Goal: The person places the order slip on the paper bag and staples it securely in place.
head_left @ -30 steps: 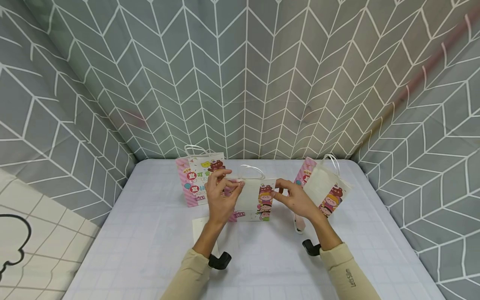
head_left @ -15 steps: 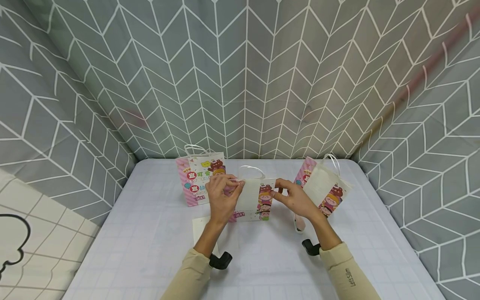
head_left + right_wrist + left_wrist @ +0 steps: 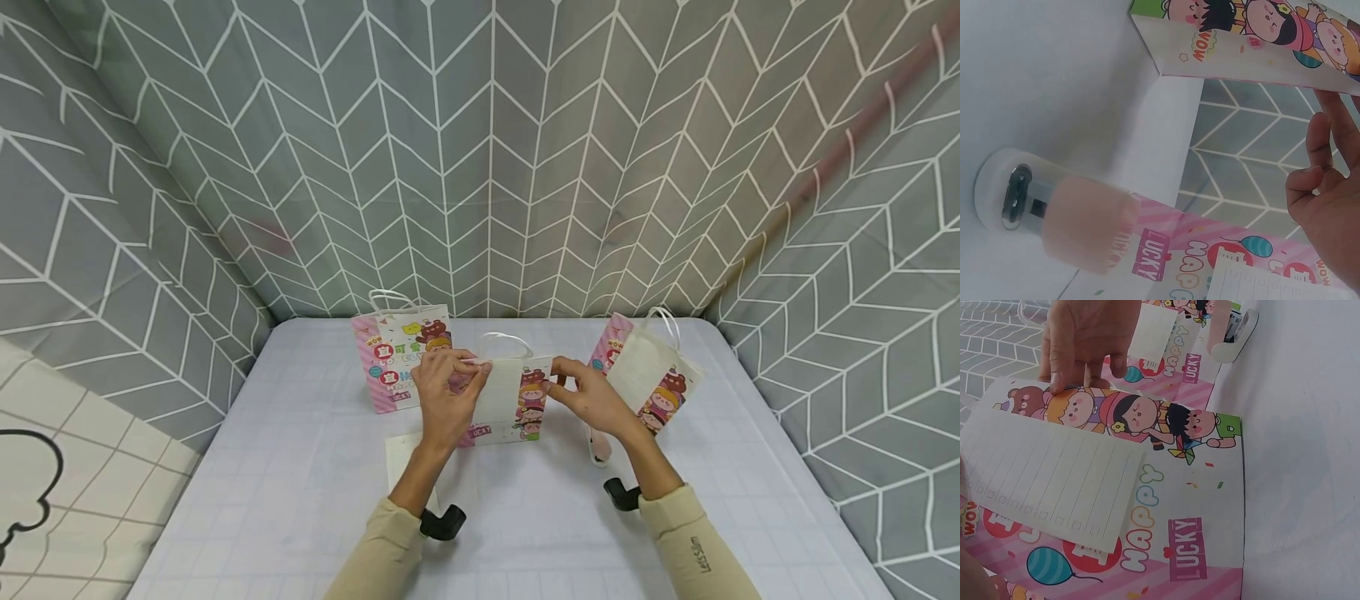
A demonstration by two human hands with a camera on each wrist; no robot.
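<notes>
A white and pink paper gift bag (image 3: pixel 531 408) with cartoon figures and a white handle stands upright at the middle of the table. A lined sheet of paper (image 3: pixel 1054 481) lies flat against its front. My left hand (image 3: pixel 446 396) pinches the top edge near the bag's left corner, thumb at the sheet's upper edge. At the opposite side, my right hand (image 3: pixel 594 400) pinches the upper right edge between thumb and fingers; the right wrist view shows this hand (image 3: pixel 1335 187) beside the bag's side. A pink and white stapler (image 3: pixel 1079 219) lies right of the bag.
Another gift bag (image 3: pixel 397 367) stands behind on the left. A third gift bag (image 3: pixel 637 379), bearing a lined sheet, stands tilted on the right, close to the stapler. White paper (image 3: pixel 402 458) lies partly under my left forearm. A patterned grey curtain (image 3: pixel 480 167) hangs behind the table.
My left hand's raised fingers have come down together onto the bag's top edge. The bag and my right hand have hardly moved.
</notes>
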